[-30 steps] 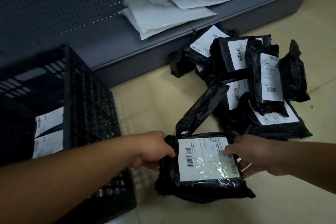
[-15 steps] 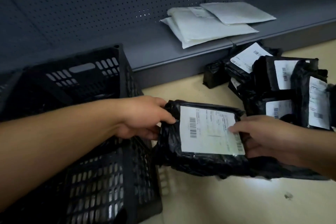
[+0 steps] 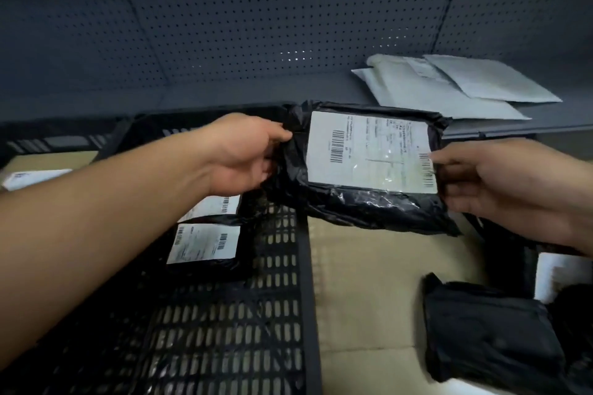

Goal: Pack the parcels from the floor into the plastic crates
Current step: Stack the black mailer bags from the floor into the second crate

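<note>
Both our left hand point(image 3: 244, 157) and right hand point(image 3: 500, 183) grip the black parcel point(image 3: 369, 167) by its ends; since a second ago it's gone from the floor to over the crate point(image 3: 282, 298) wall, 9 o'clock drop next.

Floor point(image 3: 369, 282) with crate point(image 3: 224, 330), parcel point(image 3: 491, 327)
</note>
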Tool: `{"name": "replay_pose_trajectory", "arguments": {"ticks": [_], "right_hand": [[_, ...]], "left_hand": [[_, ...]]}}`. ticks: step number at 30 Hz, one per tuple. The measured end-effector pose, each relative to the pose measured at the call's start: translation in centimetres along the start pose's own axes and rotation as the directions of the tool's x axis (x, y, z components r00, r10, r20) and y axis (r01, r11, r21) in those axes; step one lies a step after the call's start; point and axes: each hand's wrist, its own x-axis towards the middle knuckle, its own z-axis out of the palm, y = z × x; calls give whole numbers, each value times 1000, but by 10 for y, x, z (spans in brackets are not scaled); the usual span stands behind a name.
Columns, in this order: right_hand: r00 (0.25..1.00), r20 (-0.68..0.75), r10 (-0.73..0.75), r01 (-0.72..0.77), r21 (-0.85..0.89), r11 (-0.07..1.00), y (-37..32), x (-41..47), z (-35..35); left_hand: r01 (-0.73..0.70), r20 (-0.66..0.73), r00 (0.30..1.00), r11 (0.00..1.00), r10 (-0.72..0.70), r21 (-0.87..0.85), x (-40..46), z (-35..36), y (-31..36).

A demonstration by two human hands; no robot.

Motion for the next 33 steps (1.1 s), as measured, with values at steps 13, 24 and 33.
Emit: {"name": "replay_pose_trajectory", "arguments": {"ticks": [13, 24, 33], "right_hand": [[975, 221, -33, 50, -71, 996, -53, 14, 131], [952, 278, 126, -33, -315, 949, -22, 36, 218], [934, 208, 290, -138, -540, 830, 45, 48, 266]], "left_hand": [[-2, -430, 902, 997, -33, -81, 5, -119, -20], [289, -434, 860, 957, -269, -21, -13, -168, -63], [546, -447, 810, 766, -379, 340, -4, -173, -114]]}}
